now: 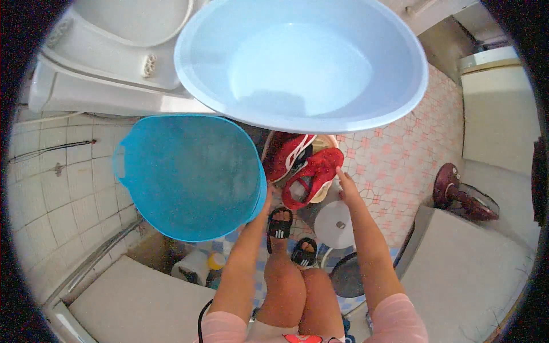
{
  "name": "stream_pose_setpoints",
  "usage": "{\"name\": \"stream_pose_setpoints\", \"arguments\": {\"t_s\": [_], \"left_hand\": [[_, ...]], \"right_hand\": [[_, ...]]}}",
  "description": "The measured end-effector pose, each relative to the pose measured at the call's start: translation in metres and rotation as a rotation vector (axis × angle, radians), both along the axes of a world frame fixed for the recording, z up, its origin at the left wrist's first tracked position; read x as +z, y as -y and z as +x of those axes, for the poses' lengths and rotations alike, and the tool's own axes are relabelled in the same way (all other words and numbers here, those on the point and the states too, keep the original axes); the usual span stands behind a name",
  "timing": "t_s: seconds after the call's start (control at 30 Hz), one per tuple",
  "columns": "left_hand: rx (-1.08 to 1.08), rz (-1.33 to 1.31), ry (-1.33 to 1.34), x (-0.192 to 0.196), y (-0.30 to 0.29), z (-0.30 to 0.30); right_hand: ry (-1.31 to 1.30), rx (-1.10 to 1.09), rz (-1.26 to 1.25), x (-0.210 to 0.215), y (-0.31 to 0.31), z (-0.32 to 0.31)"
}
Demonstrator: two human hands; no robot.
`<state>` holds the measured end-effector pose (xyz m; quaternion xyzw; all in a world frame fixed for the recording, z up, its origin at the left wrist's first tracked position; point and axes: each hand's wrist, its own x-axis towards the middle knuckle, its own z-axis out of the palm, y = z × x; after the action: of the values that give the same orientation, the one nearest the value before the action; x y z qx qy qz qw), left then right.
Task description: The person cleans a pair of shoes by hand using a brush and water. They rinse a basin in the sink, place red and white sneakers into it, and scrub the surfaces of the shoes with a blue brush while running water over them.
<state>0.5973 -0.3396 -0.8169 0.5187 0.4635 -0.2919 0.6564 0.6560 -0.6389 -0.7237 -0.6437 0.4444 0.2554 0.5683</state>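
Note:
My left hand (269,198) is beside the right wall of a bright blue bucket (194,171); its fingers are mostly hidden. My right hand (346,187) has its fingers stretched out against the edge of a red item (323,164), and they look apart with nothing between them. This item has a loop at its near end, but its kind is unclear. It lies with other red and dark pieces and white cords in a cream container (330,193), between my hands. A large pale blue basin (297,68) overhangs the far side of that container.
At the far left stands a white washing machine (108,98). A round white lid or seat (335,224) is near my sandals. On the right, a dark red fan (449,186) sits by a white surface (463,268). Pink-patterned tiles (394,171) cover the floor.

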Motion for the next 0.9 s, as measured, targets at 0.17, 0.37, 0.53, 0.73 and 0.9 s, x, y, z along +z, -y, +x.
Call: {"name": "stream_pose_setpoints", "arguments": {"t_s": [0.17, 0.37, 0.53, 0.73, 0.9], "left_hand": [[0.293, -0.108, 0.074, -0.024, 0.004, 0.011], [0.231, -0.216, 0.077, 0.009, 0.025, 0.029], [0.229, -0.338, 0.007, 0.056, 0.056, 0.052], [0.130, -0.330, -0.024, 0.101, 0.077, 0.060], [-0.059, -0.372, -0.053, 0.170, 0.100, 0.068]], "right_hand": [[0.208, -0.373, 0.494, -0.055, -0.013, 0.022], [0.403, -0.489, 0.476, -0.056, -0.003, 0.036], [0.491, -0.542, 0.395, -0.036, 0.036, 0.039], [0.446, -0.578, 0.392, 0.020, 0.053, 0.029], [0.458, -0.664, 0.398, 0.050, 0.096, -0.016]]}}
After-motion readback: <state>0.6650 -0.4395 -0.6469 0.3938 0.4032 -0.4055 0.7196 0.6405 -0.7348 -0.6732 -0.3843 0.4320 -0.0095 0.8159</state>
